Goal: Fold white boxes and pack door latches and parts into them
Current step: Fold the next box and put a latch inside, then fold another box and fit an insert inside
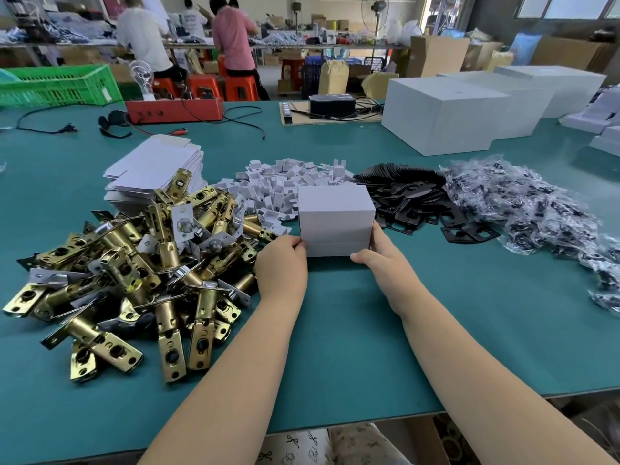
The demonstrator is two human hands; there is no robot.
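A closed small white box (336, 216) stands on the green table (352, 323) in front of me. My left hand (281, 263) grips its lower left corner. On the lower right corner, my right hand (380, 255) holds the box with its thumb on the front face. A heap of brass door latches (134, 266) lies to the left. Behind them sits a stack of flat white box blanks (151, 169). Behind the box are white card inserts (278, 186), black strike plates (412, 196) and bagged black parts (523, 203).
Large white cartons (443, 112) stand at the far right of the table. A red tool case (174, 110), cables and a black device (332, 104) lie along the far edge. A green crate (57, 85) is far left. People work at benches behind.
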